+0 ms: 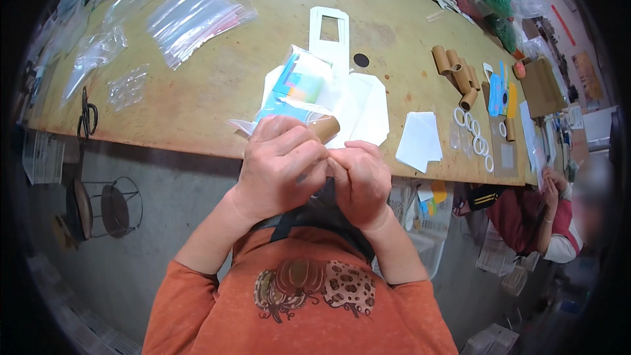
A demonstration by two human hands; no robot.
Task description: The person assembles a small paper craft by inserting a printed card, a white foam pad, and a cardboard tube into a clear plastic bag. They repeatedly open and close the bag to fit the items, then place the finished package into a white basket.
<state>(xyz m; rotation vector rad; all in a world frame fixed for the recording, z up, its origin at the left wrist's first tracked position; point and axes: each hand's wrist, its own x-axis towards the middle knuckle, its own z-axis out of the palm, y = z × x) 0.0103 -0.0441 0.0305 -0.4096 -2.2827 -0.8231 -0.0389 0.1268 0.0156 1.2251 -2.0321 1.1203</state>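
My left hand [282,165] is closed, its fingers curled over the near end of a clear plastic bag [303,106]. Colourful printed sheets in blue, yellow and pink show inside the bag. Beside my left knuckles a brown cardboard tube [325,129] pokes out, apparently within the bag too. My right hand [359,181] is closed in a pinch, thumb and fingers meeting my left fingertips at the bag's edge. What lies between the fingertips is hidden. Under and beyond the bag lie white die-cut card pieces [369,106], one with a cut-out handle [315,26].
Flat plastic bags [197,18] and black scissors [86,115] lie left. To the right are white paper sheets [419,139], several cardboard tubes [461,79] and white rings [478,145]. A black disc [361,60] lies beyond. Another person's hands [553,184] work far right. A stool [116,210] stands left.
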